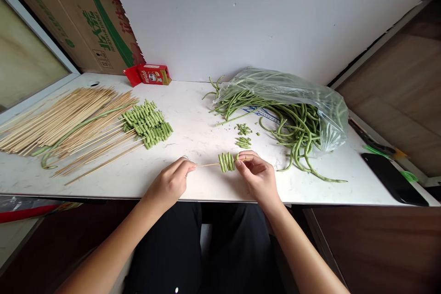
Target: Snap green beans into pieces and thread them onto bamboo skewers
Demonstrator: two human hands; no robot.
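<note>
Left hand [170,183] pinches skewer [206,164] end, 9 o'clock; right hand [258,177], 3 o'clock, clamps a bean piece [237,157] at its tip. Best: skewer level, piece pierced centrally, fingertips clear.

Green bean pieces [227,161] on tan skewer [207,164]; white, perhaps marbled, table [193,121]

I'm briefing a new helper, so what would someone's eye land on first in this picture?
First, the hands at the near edge of the table: the left hand pinches one end of a thin skewer, and the right hand grips it beside a row of threaded bean pieces. Next come the plastic bag spilling long beans at back right, and the fan of bare skewers at left, with finished skewers beside it.
</note>
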